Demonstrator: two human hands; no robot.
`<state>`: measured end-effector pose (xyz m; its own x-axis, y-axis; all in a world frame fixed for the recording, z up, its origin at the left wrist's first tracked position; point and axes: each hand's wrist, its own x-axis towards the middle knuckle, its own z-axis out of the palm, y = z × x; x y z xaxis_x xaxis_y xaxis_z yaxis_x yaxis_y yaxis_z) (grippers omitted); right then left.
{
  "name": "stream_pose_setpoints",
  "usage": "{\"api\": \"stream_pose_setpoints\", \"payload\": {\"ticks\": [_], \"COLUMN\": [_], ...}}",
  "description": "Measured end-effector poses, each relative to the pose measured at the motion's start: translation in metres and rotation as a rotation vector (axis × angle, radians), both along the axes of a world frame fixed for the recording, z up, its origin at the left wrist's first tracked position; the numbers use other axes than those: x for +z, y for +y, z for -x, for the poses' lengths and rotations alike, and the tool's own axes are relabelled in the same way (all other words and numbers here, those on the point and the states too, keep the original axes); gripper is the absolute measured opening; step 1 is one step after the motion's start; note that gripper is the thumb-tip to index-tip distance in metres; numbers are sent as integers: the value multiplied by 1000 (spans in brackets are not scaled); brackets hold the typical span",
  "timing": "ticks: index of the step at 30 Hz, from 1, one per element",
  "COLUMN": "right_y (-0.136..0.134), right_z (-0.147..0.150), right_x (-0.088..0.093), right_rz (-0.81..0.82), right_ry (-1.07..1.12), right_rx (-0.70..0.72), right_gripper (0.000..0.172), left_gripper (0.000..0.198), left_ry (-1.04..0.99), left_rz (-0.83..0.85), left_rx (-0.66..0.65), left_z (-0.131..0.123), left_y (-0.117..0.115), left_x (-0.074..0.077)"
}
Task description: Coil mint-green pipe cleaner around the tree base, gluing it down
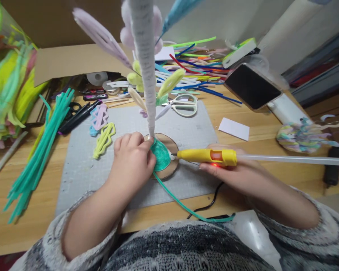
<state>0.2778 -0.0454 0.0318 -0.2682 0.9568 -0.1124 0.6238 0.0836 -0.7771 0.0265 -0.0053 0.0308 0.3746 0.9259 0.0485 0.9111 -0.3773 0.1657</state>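
Note:
A round cardboard base (169, 172) lies on the grey cutting mat, partly covered by a coiled green pipe cleaner (160, 155). From the base rises a white wrapped stem (147, 60) with pipe-cleaner petals and leaves on it. My left hand (132, 160) is closed at the foot of the stem, its fingertips pressing the coil there. The coil's loose green end (183, 206) trails toward my body. My right hand (228, 171) is wrapped round a yellow glue gun (206, 156) with a red light; its tip meets white glue at the coil's right edge.
Green pipe cleaners (41, 154) lie at the left, beside black scissors and a pen. Bent yellow pieces (104, 140) and white-handled scissors (184, 105) rest on the mat (81, 177). Behind are many coloured pipe cleaners (197, 64). A phone (252, 86) and white card (234, 128) are right.

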Motion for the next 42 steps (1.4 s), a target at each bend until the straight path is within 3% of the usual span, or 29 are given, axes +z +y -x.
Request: {"api": "stream_pose_setpoints", "payload": {"ticks": [7,26,37,40,42], "right_y": [-5,-19,-36,-38,-33], "right_z": [13,16,25,21,10], "right_x": [0,6,19,25,24], "right_rz": [-98,-198,-273,-201,-121], "right_ry": [-142,-276,-509,-444,-300], "right_rx": [-18,85,225,263,188], "right_gripper": [35,26,13,14,16], "left_gripper": [34,32,33,33,33], "left_ry": [-23,-46,-49,-53,-53], "left_rz": [-5,1,-3,-6,-6], "left_rx": [-2,-3,-7,-9,-5], "left_z": [1,1,2,2,2], "left_y": [0,-2,-2,-2,-2], "left_x": [-2,-4,-5,-5,-5]}}
